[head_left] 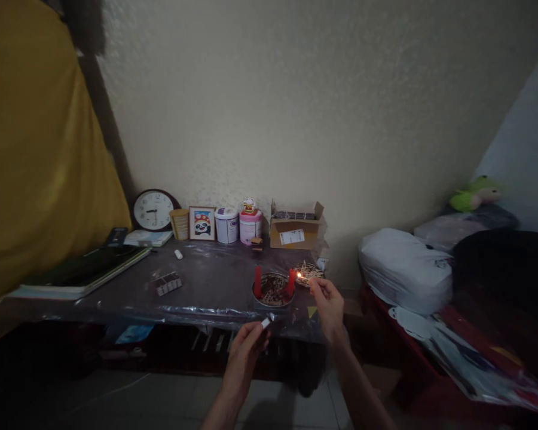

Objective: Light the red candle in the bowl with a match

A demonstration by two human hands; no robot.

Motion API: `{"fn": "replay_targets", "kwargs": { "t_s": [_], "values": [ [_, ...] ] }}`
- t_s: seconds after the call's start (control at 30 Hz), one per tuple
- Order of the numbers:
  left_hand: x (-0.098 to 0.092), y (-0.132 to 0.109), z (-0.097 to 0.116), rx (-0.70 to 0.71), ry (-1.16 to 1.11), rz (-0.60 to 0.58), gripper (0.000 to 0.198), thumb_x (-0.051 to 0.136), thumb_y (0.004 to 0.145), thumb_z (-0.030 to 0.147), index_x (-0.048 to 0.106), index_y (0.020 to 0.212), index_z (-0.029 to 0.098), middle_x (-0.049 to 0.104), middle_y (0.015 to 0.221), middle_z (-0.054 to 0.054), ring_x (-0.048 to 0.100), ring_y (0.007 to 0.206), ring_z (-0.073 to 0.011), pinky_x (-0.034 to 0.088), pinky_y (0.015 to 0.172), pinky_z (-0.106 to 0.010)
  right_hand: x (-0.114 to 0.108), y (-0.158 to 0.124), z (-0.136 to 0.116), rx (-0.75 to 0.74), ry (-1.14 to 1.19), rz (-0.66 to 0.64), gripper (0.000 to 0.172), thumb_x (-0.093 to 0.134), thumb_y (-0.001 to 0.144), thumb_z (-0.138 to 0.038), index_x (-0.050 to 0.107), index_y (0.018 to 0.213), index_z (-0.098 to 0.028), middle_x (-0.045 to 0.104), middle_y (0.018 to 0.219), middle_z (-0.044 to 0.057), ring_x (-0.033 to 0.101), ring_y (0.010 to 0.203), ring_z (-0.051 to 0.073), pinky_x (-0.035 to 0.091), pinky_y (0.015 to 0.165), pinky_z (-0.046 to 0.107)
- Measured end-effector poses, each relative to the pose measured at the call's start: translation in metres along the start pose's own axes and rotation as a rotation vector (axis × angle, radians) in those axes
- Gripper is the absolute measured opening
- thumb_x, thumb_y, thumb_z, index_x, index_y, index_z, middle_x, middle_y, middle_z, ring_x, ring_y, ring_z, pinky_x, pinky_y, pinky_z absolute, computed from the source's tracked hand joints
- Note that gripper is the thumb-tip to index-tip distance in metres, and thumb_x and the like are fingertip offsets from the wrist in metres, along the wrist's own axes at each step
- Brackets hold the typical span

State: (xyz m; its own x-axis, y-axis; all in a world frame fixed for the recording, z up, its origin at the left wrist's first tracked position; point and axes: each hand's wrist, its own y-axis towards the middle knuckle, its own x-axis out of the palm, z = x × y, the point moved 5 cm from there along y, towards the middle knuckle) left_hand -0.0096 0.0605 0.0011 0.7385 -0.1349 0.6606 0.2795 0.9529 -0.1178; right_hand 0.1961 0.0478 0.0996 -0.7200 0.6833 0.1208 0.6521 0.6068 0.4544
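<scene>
My right hand (329,304) pinches a burning match (305,278), its flame pointing left. The flame glows close beside the top of the right red candle (291,283); I cannot tell whether they touch. A second red candle (257,283) stands upright across the same round metal dish (273,304), which has dark and pale bits in it. Lower down, in front of the table edge, my left hand (246,343) is closed around a small white-ended matchbox (266,322). Behind the match lies another round dish (316,276) with many pale sticks in it.
Along the wall stand a clock (153,210), a yellow cup (180,224), a framed panda picture (202,223), two tubs (227,227) and a cardboard box (296,232). A wrapped row of small boxes (168,283) lies on the dark table (215,275). White bags (406,269) sit at right.
</scene>
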Motion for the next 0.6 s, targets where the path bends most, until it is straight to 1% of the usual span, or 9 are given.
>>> {"fn": "replay_targets", "kwargs": {
  "t_s": [0.23, 0.4, 0.6],
  "values": [
    [0.001, -0.002, 0.002, -0.008, 0.009, 0.018, 0.026, 0.073, 0.062, 0.036, 0.065, 0.075, 0.016, 0.068, 0.079, -0.005, 0.061, 0.076, -0.0156, 0.045, 0.07, -0.027, 0.008, 0.01, 0.002, -0.023, 0.0, -0.001, 0.02, 0.061, 0.07, -0.039, 0.065, 0.073, -0.019, 0.064, 0.07, 0.0, 0.058, 0.067, 0.016, 0.046, 0.066, 0.028],
    [0.001, -0.001, 0.002, -0.002, 0.007, 0.023, 0.025, 0.074, 0.06, 0.036, 0.065, 0.071, 0.016, 0.067, 0.077, -0.005, 0.061, 0.074, -0.0156, 0.046, 0.07, -0.027, 0.011, 0.013, 0.004, -0.031, -0.007, -0.005, 0.019, 0.06, 0.07, -0.037, 0.064, 0.072, -0.019, 0.062, 0.069, -0.001, 0.056, 0.067, 0.016, 0.044, 0.065, 0.027],
    [0.001, 0.0, 0.001, 0.011, 0.006, 0.02, 0.026, 0.075, 0.06, 0.036, 0.066, 0.073, 0.016, 0.067, 0.075, -0.004, 0.061, 0.073, -0.0154, 0.045, 0.069, -0.026, 0.015, 0.016, 0.008, -0.023, -0.005, -0.017, 0.019, 0.06, 0.071, -0.037, 0.064, 0.073, -0.019, 0.061, 0.069, -0.002, 0.055, 0.066, 0.015, 0.044, 0.065, 0.027]
  ]
}}
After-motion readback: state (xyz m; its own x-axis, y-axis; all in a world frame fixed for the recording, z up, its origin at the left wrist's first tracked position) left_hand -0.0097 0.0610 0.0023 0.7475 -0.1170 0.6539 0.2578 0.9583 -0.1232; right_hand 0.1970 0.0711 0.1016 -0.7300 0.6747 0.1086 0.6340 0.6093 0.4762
